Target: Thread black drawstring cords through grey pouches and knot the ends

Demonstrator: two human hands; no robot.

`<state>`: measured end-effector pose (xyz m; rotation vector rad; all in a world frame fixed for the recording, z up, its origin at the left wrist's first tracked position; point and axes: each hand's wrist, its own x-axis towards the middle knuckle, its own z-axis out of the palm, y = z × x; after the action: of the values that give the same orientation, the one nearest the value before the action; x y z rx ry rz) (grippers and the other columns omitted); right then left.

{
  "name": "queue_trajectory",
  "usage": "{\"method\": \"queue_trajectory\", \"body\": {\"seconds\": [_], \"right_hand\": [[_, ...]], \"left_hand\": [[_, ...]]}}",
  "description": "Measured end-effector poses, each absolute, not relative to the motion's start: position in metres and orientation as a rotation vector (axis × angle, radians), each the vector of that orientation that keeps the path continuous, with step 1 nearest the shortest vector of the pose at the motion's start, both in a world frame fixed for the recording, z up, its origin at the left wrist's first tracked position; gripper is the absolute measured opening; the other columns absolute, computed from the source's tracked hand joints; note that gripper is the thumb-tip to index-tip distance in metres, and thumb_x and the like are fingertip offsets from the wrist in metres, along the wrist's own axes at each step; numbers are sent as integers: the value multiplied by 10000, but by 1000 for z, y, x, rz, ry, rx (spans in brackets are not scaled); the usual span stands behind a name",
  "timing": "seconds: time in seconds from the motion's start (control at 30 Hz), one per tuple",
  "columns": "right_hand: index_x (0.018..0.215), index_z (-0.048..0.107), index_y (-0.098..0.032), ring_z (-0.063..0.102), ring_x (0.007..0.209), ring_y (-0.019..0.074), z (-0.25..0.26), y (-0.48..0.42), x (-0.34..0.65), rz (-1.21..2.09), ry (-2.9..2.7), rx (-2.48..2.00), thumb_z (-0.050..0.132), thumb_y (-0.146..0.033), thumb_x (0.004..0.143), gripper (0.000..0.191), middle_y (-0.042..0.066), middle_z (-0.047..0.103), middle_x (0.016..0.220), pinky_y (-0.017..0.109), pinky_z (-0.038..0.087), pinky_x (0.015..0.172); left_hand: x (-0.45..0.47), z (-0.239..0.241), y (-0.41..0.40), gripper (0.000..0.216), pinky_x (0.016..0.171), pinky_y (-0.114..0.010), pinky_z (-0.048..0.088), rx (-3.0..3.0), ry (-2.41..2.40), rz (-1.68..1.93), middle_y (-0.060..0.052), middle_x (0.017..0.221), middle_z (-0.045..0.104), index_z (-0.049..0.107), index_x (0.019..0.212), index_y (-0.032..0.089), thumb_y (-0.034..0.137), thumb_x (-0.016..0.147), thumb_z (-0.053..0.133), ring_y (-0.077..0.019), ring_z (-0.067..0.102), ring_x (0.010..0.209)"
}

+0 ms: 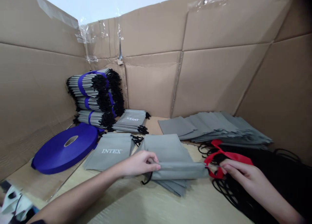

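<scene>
My left hand [145, 162] is closed in a pinch on the left end of a grey drawstring bag's [180, 170] top hem. A short black cord end hangs below that corner. Close to the hem's right end, the fingertips of my right hand [237, 170] are pressed together. What they pinch is too small to make out; a thin strand seems to run from them to the hem. Beside these fingers a red ribbon [240, 157] is tied round a bundle of black cords [273, 178]. Under the bag lie more grey bags [165, 142].
Grey bags printed INTEX [109, 152] lie to the left, with another INTEX stack [131, 120] behind. Bundles strapped in purple [90, 100] stand at the back left, near a purple ribbon roll [65, 149]. Grey pieces [214, 126] spread back right. Cardboard walls [151, 77] enclose the table.
</scene>
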<state>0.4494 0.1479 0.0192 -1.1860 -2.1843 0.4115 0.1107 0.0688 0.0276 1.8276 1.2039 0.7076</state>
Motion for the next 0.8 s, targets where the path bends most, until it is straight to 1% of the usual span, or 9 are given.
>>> {"method": "queue_trajectory", "body": {"seconds": [0.07, 0.1, 0.2, 0.27, 0.4, 0.57, 0.63, 0.73, 0.8], "right_hand": [[600, 608, -209, 626, 669, 230, 20, 147, 449, 409, -2174, -1196, 442, -469, 797, 366, 57, 668, 698, 291, 495, 645], [621, 624, -210, 632, 699, 237, 20, 147, 448, 416, -2165, -1196, 450, -466, 796, 356, 61, 676, 723, 294, 499, 667], [672, 658, -220, 638, 772, 263, 20, 145, 445, 449, -2137, -1179, 480, -491, 779, 342, 66, 690, 785, 312, 504, 713], [680, 665, -231, 637, 759, 276, 18, 144, 443, 459, -2126, -1169, 486, -533, 764, 361, 61, 692, 771, 330, 508, 693], [608, 644, -226, 625, 688, 281, 19, 142, 438, 453, -2106, -1154, 483, -610, 727, 432, 57, 683, 700, 334, 499, 626], [550, 606, -202, 603, 642, 237, 27, 137, 437, 472, -2123, -1171, 447, -561, 779, 455, 58, 648, 638, 284, 459, 615], [534, 586, -198, 591, 632, 232, 30, 136, 443, 429, -2092, -1199, 427, -546, 788, 459, 63, 635, 621, 287, 445, 616], [518, 557, -200, 578, 627, 237, 31, 138, 459, 286, -1972, -1297, 428, -537, 768, 438, 76, 620, 615, 299, 423, 597], [533, 561, -205, 578, 636, 238, 31, 140, 468, 276, -1952, -1332, 434, -510, 767, 405, 76, 622, 631, 295, 412, 579]], "left_hand": [[107, 24, 70, 337, 479, -182, 264, 1717, 1206, 751, 34, 598, 469, 579, 743, 130, 467, 737, 577, -68, 369, 532], [105, 24, 70, 365, 455, -189, 226, 1656, 1201, 775, 44, 555, 421, 572, 693, 125, 489, 718, 590, -60, 322, 497], [98, 26, 69, 435, 422, -225, 94, 1430, 1179, 849, 86, 459, 220, 483, 539, 142, 533, 645, 641, -44, 148, 429], [96, 27, 68, 474, 429, -244, 57, 1329, 1175, 906, 96, 447, 159, 403, 486, 165, 538, 609, 668, -41, 99, 420], [101, 26, 66, 534, 447, -256, 56, 1348, 1233, 979, 89, 437, 150, 312, 449, 183, 565, 600, 653, -45, 104, 422], [110, 31, 59, 492, 486, -247, 131, 1550, 1332, 1126, 42, 499, 228, 413, 453, 149, 558, 664, 587, -71, 190, 502], [106, 32, 57, 482, 493, -245, 147, 1546, 1336, 1135, 34, 516, 242, 413, 463, 148, 548, 680, 575, -77, 204, 515], [90, 34, 55, 524, 486, -245, 123, 1521, 1391, 1168, 44, 508, 188, 294, 447, 168, 537, 693, 573, -69, 162, 501], [80, 37, 56, 563, 482, -245, 104, 1524, 1418, 1157, 53, 503, 145, 221, 452, 178, 547, 690, 573, -63, 130, 490]]}}
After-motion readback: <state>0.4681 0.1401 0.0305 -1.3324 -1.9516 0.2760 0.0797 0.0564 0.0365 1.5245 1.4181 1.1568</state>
